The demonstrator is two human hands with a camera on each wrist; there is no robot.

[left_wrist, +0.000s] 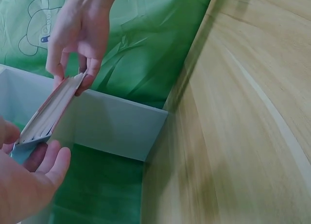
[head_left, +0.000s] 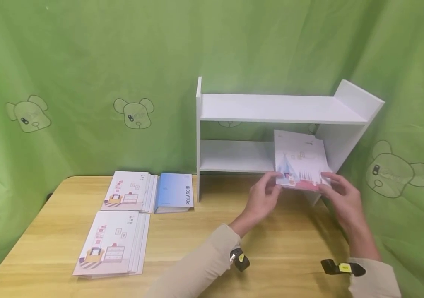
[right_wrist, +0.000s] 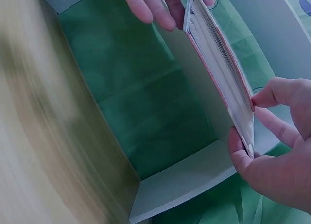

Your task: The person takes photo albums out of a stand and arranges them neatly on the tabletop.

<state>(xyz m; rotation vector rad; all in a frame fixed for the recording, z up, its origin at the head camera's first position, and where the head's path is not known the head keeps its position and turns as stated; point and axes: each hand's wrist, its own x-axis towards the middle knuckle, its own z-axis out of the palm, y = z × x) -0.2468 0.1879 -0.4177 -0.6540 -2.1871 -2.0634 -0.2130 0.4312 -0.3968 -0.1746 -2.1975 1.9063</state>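
Both hands, left hand (head_left: 262,198) and right hand (head_left: 340,194), pinch a thin stack of illustrated booklets (head_left: 300,161) upright by its bottom corners, at the lower tier's three o'clock end of the white wooden shelf (head_left: 271,108); next, probably sliding it in against the side panel.

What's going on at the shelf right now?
A person holds a thin stack of booklets upright with both hands, in front of the right end of the lower level of the white shelf. The left hand pinches its lower left corner and the right hand its lower right corner. On the table to the left lie two more stacks and a blue Polaroid book, all untouched.
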